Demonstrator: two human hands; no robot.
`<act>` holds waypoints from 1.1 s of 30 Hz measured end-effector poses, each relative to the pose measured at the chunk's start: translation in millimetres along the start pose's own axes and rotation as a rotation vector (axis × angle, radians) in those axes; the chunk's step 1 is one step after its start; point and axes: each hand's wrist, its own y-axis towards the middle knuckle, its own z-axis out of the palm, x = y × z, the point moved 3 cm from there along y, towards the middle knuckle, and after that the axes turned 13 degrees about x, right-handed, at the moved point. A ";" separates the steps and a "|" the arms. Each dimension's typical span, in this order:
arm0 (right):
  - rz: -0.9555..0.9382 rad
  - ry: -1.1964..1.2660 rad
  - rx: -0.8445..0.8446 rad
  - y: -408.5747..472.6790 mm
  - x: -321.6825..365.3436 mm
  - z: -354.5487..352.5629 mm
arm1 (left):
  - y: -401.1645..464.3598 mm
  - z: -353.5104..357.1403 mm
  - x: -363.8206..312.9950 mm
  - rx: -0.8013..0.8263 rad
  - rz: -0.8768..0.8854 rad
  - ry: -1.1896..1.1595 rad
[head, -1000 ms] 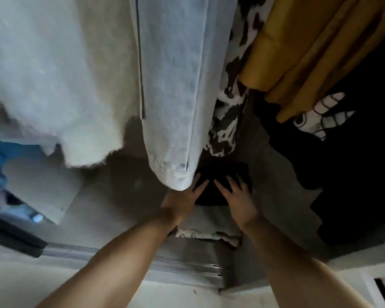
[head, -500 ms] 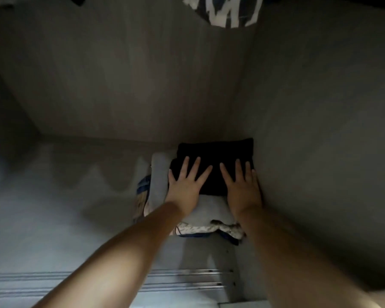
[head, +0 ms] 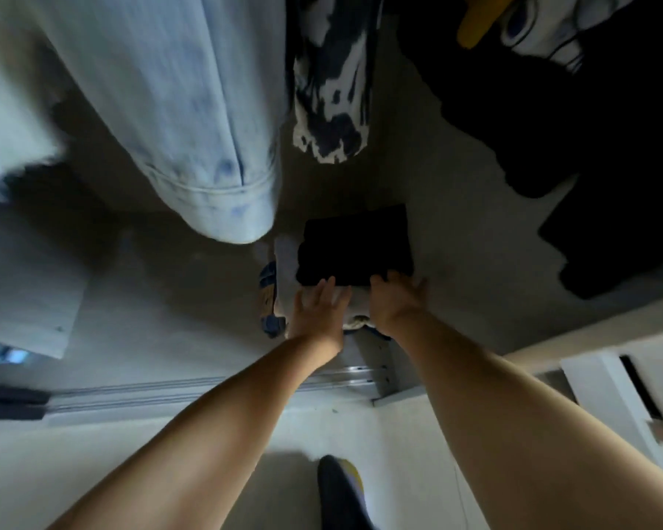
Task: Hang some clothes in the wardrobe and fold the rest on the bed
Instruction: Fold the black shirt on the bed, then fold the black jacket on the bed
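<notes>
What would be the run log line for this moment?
left hand: open | right hand: open | black garment: folded, on pile

Hanging pale jeans leg (head: 192,120) left above folded pile (head: 355,248), patterned garment (head: 332,82) directly above, wardrobe side wall (head: 467,239) tight right, bare floor (head: 161,300) left

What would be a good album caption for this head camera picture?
Both hands, left hand and right hand, open at the near edge of a folded black garment atop a pile on the wardrobe floor, beneath hanging jeans.
</notes>
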 end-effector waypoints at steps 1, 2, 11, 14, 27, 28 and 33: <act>-0.012 0.042 -0.001 -17.7 -2.2 -0.3 | -16.4 -6.6 -6.0 0.013 -0.010 0.000; -0.017 0.081 0.013 -37.9 -5.3 -1.4 | -37.2 -15.2 -13.4 0.024 -0.016 0.005; -0.063 0.259 0.025 -241.5 -20.7 -10.8 | -234.0 -87.8 -66.1 0.025 0.025 0.058; -0.026 0.291 0.054 -299.0 -37.3 -7.8 | -283.5 -101.3 -87.3 0.053 0.069 0.145; 0.347 0.508 0.030 -455.2 -248.9 -14.0 | -332.3 -114.9 -334.3 0.088 0.456 0.452; 0.375 0.526 0.020 -466.8 -271.2 -9.2 | -332.9 -111.9 -357.6 0.088 0.489 0.494; 0.545 0.622 0.035 -551.4 -411.1 38.2 | -348.1 -77.3 -513.6 0.107 0.665 0.609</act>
